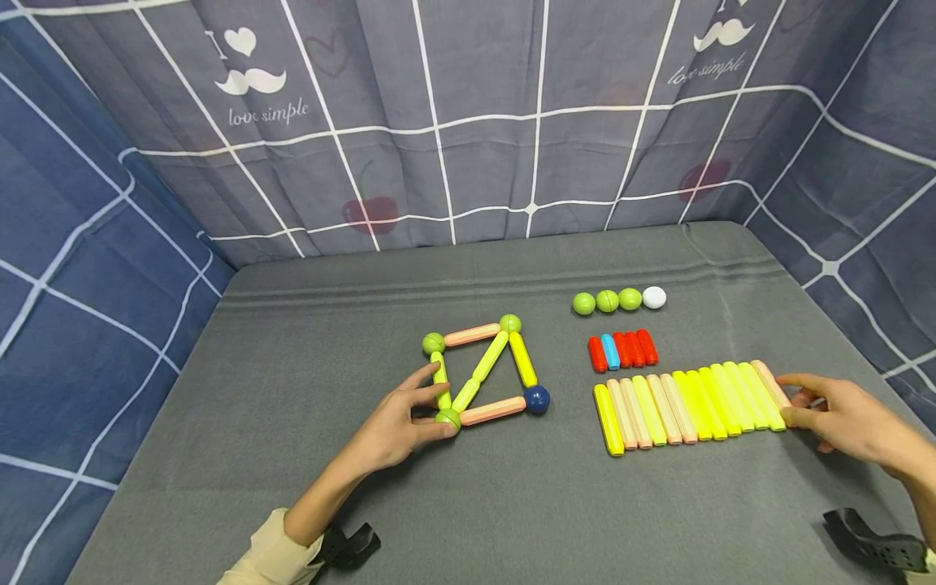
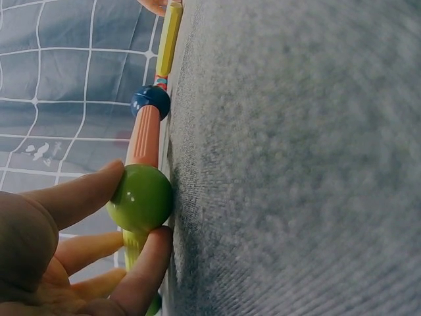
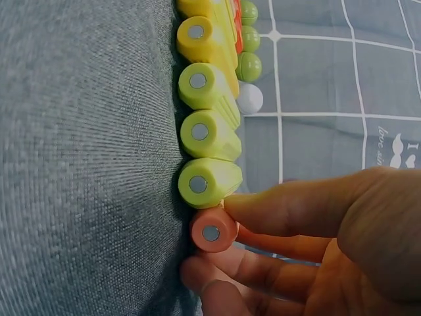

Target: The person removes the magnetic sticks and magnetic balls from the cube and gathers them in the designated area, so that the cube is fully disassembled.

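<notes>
On the grey cloth lies a flat frame of magnetic rods and balls, four-sided with a yellow-green diagonal rod (image 1: 478,374). At its near left corner, my left hand (image 1: 400,421) pinches a green ball (image 2: 140,197) between thumb and finger, other fingers along the left-side yellow-green rod (image 1: 441,378). A dark blue ball (image 1: 537,399) forms the near right corner, joined by a peach rod (image 1: 493,410). At the right, my right hand (image 1: 851,414) pinches the end peach rod (image 3: 214,230) of a long row, beside a yellow-green rod (image 3: 200,183). Metal discs show at the rod ends.
Behind the long row lie short red rods (image 1: 634,348) and one blue rod (image 1: 610,352). Farther back, three green balls (image 1: 607,301) and a white ball (image 1: 654,297) stand in line. Grid-patterned curtains (image 1: 483,162) border the table's back and sides.
</notes>
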Tool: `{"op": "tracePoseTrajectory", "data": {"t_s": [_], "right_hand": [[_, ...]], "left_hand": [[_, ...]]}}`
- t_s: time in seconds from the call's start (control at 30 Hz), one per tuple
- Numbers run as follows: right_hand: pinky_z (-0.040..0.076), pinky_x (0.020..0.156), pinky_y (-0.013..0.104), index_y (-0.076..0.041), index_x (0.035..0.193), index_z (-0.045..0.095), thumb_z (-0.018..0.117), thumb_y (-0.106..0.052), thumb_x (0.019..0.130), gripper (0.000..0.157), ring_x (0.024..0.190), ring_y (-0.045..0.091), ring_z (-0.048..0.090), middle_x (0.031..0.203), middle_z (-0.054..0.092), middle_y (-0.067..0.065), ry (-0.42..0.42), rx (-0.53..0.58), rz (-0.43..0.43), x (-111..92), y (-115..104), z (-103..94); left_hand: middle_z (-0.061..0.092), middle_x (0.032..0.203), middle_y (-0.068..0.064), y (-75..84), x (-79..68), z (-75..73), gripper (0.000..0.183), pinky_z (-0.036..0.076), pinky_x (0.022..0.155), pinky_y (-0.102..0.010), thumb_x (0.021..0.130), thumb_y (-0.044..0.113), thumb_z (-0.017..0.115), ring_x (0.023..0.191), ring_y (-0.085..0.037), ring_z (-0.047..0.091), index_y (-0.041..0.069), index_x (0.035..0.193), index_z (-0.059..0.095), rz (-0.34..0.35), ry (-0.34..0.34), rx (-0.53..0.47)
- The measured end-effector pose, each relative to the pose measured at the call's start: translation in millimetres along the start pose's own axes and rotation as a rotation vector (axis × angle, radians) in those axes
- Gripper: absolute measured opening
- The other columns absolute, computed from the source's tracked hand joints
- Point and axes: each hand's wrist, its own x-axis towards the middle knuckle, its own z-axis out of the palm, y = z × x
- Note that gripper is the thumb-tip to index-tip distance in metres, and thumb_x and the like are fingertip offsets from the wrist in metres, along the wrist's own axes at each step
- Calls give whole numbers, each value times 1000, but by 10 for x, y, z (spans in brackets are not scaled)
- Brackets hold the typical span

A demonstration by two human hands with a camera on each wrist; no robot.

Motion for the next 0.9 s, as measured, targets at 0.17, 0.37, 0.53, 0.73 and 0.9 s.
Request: {"op": "tracePoseTrajectory", "data": {"t_s": [0.17, 0.37, 0.53, 0.73, 0.9], "right_hand": [[48, 52, 31, 25, 130, 38, 58, -14, 99, 54, 74, 17, 55, 92, 62, 13, -5, 6, -4, -7, 2, 3], [50, 51, 32, 26, 128, 40, 54, -21, 102, 56, 72, 18, 56, 88, 62, 12, 24, -19, -1, -3, -48, -1], [47, 49, 38, 22, 124, 47, 59, -25, 100, 54, 70, 33, 62, 92, 58, 29, 178, -102, -47, -18, -244, -16], [45, 56, 32, 5, 123, 61, 72, -16, 91, 40, 82, 21, 63, 105, 62, 22, 296, -32, -276, -2, -754, 93], [47, 66, 27, -7, 115, 69, 73, -9, 89, 27, 81, 3, 59, 102, 66, 3, 253, 112, -518, 69, -1322, 352]], "left_hand": [[23, 159, -17, -1, 0, 1, 61, 53, 81, -25, 83, 5, 79, 116, -31, 58, -8, 137, 53, 1, 0, -6], [24, 159, -17, -2, 2, 0, 61, 53, 81, -25, 83, 4, 79, 116, -31, 59, -8, 137, 53, 3, 0, 4], [22, 159, -17, 5, 2, -3, 61, 53, 81, -25, 83, 3, 79, 115, -31, 59, -8, 137, 52, -6, -8, -3], [20, 160, -17, 8, -4, -19, 61, 54, 80, -26, 84, 2, 77, 110, -31, 63, -9, 138, 51, -16, -22, -35], [21, 160, -16, -6, 13, -26, 61, 54, 81, -26, 84, 3, 78, 112, -31, 62, -8, 138, 51, -11, -24, -39]]}}
